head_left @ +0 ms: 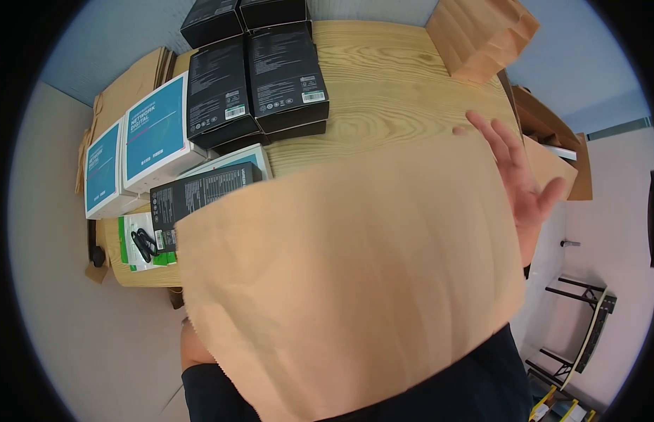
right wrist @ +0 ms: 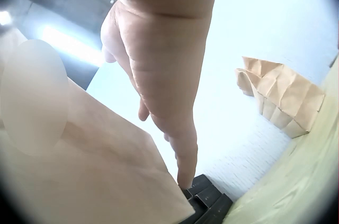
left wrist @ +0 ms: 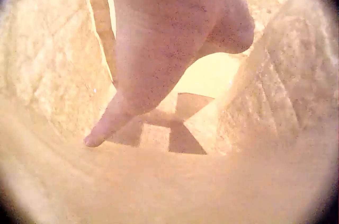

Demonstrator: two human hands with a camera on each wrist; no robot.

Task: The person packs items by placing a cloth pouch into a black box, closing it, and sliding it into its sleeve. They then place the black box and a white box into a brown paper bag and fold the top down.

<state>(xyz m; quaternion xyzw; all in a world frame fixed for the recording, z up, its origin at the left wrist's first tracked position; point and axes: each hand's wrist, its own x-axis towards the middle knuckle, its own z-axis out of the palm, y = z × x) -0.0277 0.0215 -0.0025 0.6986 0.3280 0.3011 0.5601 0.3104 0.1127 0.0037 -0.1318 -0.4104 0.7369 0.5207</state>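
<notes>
A large brown paper bag point(head_left: 355, 281) fills the middle of the head view, its jagged mouth edge toward the lower left. My left hand point(left wrist: 164, 44) is inside the bag in the left wrist view, fingers extended toward the folded bottom point(left wrist: 153, 136); the head view hides this hand behind the paper. My right hand point(head_left: 520, 176) is raised just beyond the bag's right end, palm showing and fingers spread, holding nothing. In the right wrist view, the right hand point(right wrist: 164, 75) has straight fingers beside the bag's outer side point(right wrist: 106, 166).
Black boxes point(head_left: 288, 77) are stacked at the back of the wooden table point(head_left: 383, 70). Blue-and-white boxes point(head_left: 155, 133), another black box point(head_left: 200, 197) and a black cable point(head_left: 143, 245) lie left. Another paper bag point(head_left: 482, 39) stands back right, above an open carton point(head_left: 552, 148).
</notes>
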